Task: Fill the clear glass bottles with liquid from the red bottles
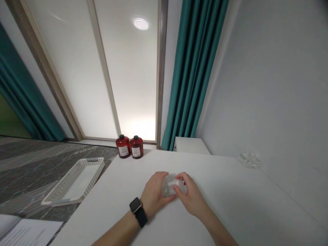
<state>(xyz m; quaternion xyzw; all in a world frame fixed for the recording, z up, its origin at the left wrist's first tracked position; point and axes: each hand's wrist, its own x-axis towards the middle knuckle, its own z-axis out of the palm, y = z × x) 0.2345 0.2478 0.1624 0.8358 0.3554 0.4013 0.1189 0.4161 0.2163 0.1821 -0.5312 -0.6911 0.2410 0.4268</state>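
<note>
Between my hands, low over the white table, is a small clear bottle point(166, 188), tilted with its white cap point(180, 186) toward the right. My left hand point(153, 191), with a black watch on its wrist, wraps round the bottle's body. The thumb and fingers of my right hand point(191, 194) close on the cap. Fingers cover much of the bottle, so its full shape is hidden.
Two red bottles point(136, 147) with black caps stand at the table's point(115, 208) far left edge. A white basket point(77, 181) and an open booklet point(30, 232) are at the left. Crumpled clear plastic point(249, 160) lies by the right wall. A white cabinet point(191, 145) stands beyond the table.
</note>
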